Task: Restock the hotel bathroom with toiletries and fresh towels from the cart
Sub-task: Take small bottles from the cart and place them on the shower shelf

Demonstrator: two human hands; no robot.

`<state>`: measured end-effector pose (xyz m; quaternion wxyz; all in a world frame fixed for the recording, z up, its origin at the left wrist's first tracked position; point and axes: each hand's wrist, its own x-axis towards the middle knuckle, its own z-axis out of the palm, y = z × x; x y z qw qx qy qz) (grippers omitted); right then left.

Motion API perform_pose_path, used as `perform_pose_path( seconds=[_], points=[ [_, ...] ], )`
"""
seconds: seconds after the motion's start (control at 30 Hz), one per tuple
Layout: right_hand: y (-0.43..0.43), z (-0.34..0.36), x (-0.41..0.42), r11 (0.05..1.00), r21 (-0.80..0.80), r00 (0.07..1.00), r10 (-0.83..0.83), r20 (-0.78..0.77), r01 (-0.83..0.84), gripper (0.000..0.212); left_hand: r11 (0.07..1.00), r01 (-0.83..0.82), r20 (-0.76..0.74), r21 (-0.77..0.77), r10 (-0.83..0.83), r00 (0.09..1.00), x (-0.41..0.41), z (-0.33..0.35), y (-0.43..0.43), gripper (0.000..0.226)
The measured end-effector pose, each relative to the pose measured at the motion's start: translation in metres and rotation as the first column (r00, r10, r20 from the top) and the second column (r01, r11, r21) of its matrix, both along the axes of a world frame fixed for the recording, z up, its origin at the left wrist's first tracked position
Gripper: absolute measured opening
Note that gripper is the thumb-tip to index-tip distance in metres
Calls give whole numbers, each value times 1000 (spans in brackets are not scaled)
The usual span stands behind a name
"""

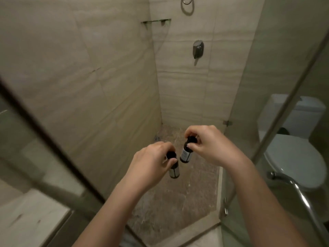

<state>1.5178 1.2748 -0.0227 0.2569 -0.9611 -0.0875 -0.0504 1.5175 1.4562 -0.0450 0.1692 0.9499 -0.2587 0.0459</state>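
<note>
I hold two small dark toiletry bottles over the shower floor. My left hand (pixel 151 157) grips the black cap of the left bottle (pixel 174 171), which hangs down with a pale label. My right hand (pixel 208 143) pinches the cap of the right bottle (pixel 185 154), also hanging, label facing me. The two bottles are close together but apart. A glass corner shelf (pixel 156 22) is high on the shower wall, bare as far as I can see.
The shower mixer handle (pixel 198 49) and hose (pixel 187 6) are on the back wall. Glass shower panels stand at left (pixel 44 139) and right (pixel 249 104). A white toilet (pixel 293 154) is behind the right glass, with a chrome grab bar (pixel 299 191) near it.
</note>
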Motion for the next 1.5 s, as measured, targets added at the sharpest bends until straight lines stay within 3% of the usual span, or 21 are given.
perform_pose_path(
  seconds=[0.37, 0.7, 0.93, 1.23, 1.5],
  points=[
    [-100, 16, 164, 996, -57, 996, -68, 49, 71, 12, 991, -93, -63, -98, 87, 994, 195, 9, -72, 13],
    [-151, 16, 300, 993, -43, 994, -110, 27, 111, 15, 996, 35, -53, -80, -39, 998, 345, 24, -109, 12],
    [-174, 25, 463, 993, -101, 998, -64, 23, 66, 17, 981, 185, -67, -64, -189, 980, 512, 33, -134, 16],
    [-196, 68, 645, 995, -84, 987, -45, 157, 59, 18, 982, 170, 31, -85, -168, 985, 695, 79, -141, 16],
    [-201, 106, 791, 992, -102, 974, 99, 203, -79, 15, 991, 134, 28, -26, -133, 991, 823, 114, -137, 17]
  ],
)
